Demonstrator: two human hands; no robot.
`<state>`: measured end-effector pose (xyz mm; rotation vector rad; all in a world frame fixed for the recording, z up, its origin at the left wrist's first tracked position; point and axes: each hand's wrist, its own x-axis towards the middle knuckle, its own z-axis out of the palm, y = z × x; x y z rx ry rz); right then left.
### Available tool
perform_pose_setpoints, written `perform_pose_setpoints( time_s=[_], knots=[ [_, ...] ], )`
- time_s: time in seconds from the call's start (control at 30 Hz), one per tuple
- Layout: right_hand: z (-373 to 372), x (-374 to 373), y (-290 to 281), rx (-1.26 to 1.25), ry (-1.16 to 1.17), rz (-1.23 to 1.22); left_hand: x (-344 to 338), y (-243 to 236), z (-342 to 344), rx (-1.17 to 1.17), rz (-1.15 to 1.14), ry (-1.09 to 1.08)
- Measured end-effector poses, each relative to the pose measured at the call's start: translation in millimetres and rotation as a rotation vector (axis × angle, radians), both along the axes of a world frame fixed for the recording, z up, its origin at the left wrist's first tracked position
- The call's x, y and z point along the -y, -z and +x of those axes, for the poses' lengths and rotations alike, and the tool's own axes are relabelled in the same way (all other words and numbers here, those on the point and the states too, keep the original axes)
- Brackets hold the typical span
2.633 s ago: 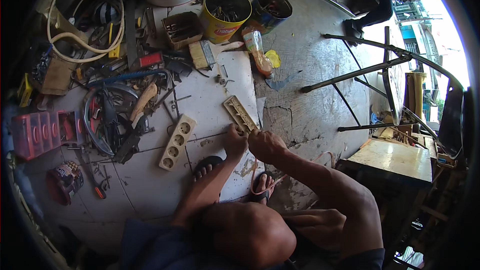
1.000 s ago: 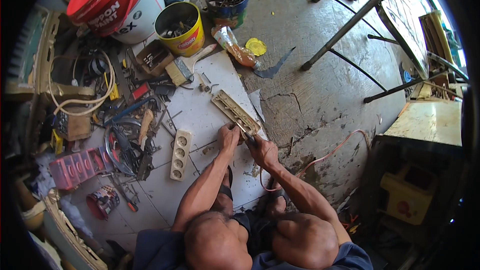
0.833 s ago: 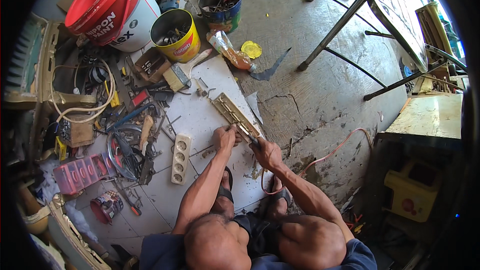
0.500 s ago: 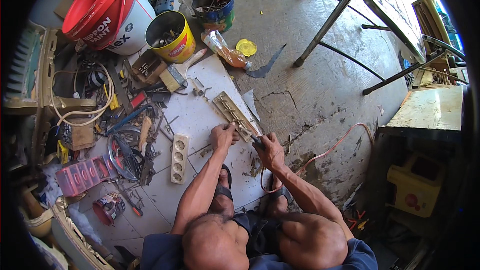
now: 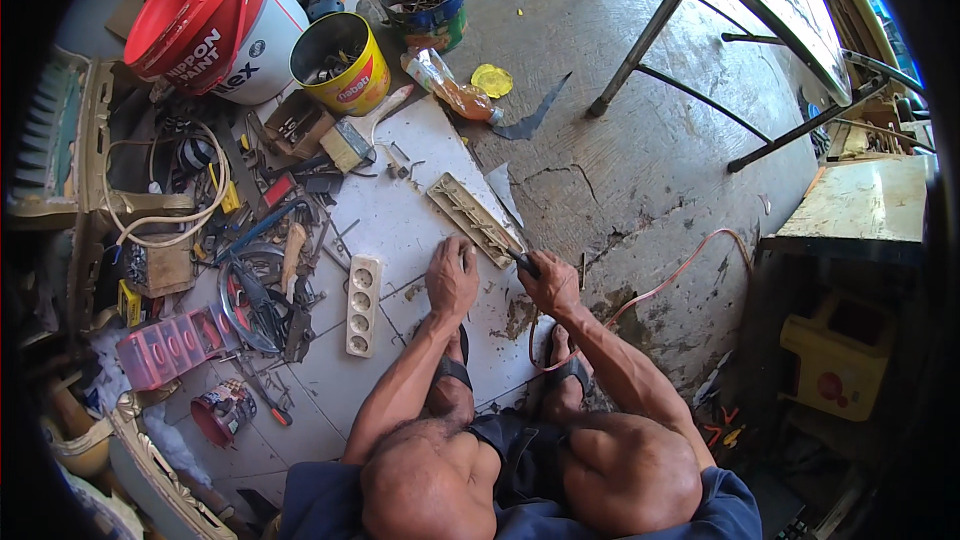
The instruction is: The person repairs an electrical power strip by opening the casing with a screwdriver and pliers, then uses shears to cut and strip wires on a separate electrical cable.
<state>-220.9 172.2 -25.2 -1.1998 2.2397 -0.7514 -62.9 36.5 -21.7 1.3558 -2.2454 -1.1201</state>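
A long, narrow beige power strip shell (image 5: 462, 215) lies slantwise on the white tiles, with metal strips inside it. My left hand (image 5: 452, 278) rests against its near left edge, palm down, fingers stretched forward. In my right hand (image 5: 552, 285) is a black-handled tool (image 5: 525, 262), pointed at the shell's near right end; its tip is too small to make out. A reddish cord (image 5: 640, 302) loops under my right wrist and off across the floor. Left of my left hand, the socket cover (image 5: 363, 306) shows several round outlets facing up.
Loose tools (image 5: 265, 290) crowd the left side, with a pink clear organizer box (image 5: 170, 350). Behind stand a paint bucket (image 5: 265, 40), a yellow can (image 5: 370, 85) and a dark can (image 5: 450, 20). A bottle (image 5: 455, 95) lies ahead; a metal-legged chair (image 5: 650, 35) stands far right.
My left hand has drawn back from over the shell to its near edge, fingers straightening from a pinch. My right hand has shifted slightly right, and the shell's near end is more exposed.
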Motion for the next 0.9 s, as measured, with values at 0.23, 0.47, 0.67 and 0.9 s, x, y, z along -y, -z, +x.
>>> perform_pose_setpoints(
  time_s=[0.23,0.47,0.67,0.9],
  knots=[
    [9.0,6.6,-7.1,0.085,0.076,-0.015,52.0,-7.0,8.4,0.071,-0.448,0.590],
    [-11.9,10.4,2.9,0.139,0.092,-0.029,51.2,-18.1,12.7,0.326,-0.406,0.556],
    [1.9,28.2,-16.7,0.169,-0.034,-0.052,19.8,-19.7,47.8,0.345,-0.398,0.377],
    [-1.1,32.1,-1.2,0.196,0.014,-0.014,13.3,-12.2,24.7,0.136,-0.387,0.324]
  ],
)
